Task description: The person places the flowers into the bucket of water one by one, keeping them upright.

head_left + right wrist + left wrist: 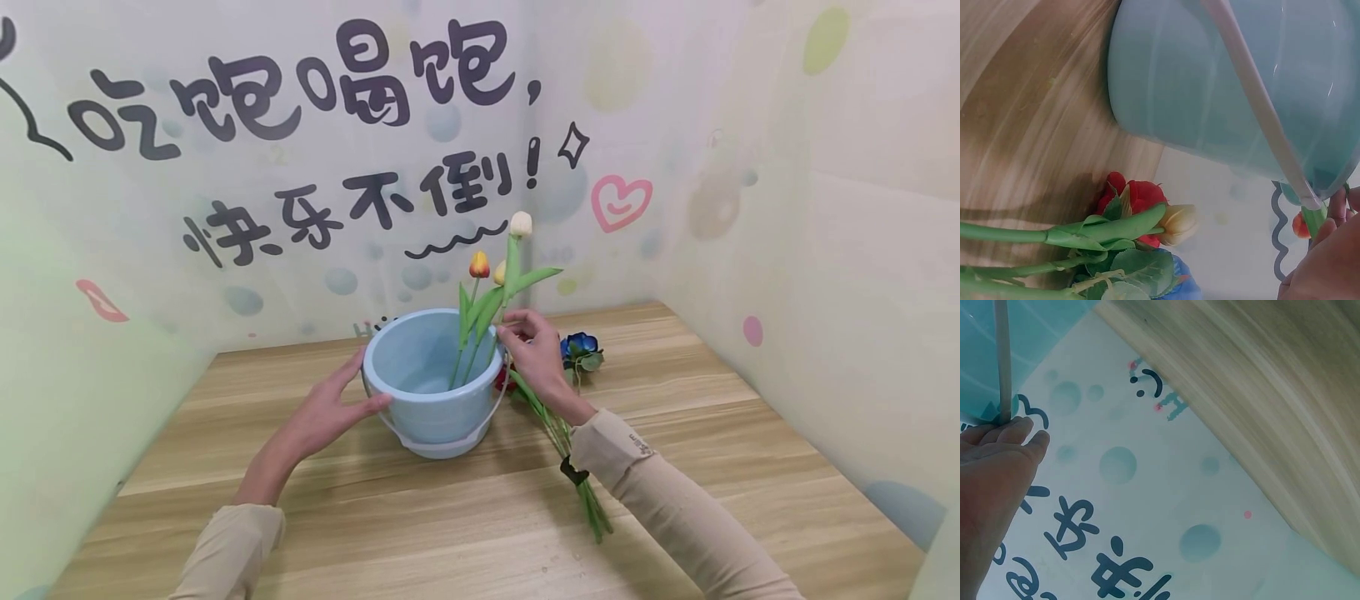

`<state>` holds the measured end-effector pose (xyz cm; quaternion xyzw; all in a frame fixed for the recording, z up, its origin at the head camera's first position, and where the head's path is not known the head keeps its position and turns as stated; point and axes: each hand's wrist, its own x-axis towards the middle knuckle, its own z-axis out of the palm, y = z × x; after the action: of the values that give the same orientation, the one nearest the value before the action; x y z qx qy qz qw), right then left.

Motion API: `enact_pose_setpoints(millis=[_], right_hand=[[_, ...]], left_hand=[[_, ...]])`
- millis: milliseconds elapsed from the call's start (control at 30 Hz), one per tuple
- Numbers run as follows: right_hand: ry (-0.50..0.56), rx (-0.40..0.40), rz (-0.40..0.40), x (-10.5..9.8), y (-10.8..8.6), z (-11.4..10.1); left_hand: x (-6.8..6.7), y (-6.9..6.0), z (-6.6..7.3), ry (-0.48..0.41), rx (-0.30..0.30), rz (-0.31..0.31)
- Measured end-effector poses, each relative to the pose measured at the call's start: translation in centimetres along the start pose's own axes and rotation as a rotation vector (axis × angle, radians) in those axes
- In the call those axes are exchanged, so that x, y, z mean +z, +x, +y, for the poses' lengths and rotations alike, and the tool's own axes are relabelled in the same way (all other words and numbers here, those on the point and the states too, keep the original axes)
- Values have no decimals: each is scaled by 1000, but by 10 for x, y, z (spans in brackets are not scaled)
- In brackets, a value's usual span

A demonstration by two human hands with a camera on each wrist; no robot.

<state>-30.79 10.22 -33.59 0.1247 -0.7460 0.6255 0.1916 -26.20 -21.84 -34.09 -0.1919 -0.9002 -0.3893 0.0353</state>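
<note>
A light blue bucket (435, 417) stands upright on the wooden table. My left hand (318, 414) touches its left rim, thumb in front and fingers spread along the outer side; in the left wrist view its fingertips meet the bucket near the handle. At the right rim, my right hand (536, 354) pinches the stem of a white tulip (521, 224). An orange-red and yellow tulip (479, 265) leans inside the bucket. Partly hidden behind the leaves is a pale yellow tulip (500, 272). The right hand's fingertips are partly hidden in the right wrist view.
Right of the bucket lie more artificial flowers: a blue rose (581, 346), red roses (1144, 197) and a cream tulip (1179, 225). A black tie (574, 471) binds their green stems. The bucket's handle (442, 444) hangs down in front. Printed wall sheets surround the table (420, 533).
</note>
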Motion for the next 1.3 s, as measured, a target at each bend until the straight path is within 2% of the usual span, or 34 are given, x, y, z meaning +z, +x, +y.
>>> enact_pose_setpoints(millis=[367,967,1300], right_hand=[[-59,-59,-4,2,0,-1],[-125,-82,-8,3,0,-4],[-184,-82,-7,3,1,-4]], left_hand=[[0,-1,2,-5,-15,-5],[0,-1,1,1,-24,-7],[1,-1,1,-3,-8,-4]])
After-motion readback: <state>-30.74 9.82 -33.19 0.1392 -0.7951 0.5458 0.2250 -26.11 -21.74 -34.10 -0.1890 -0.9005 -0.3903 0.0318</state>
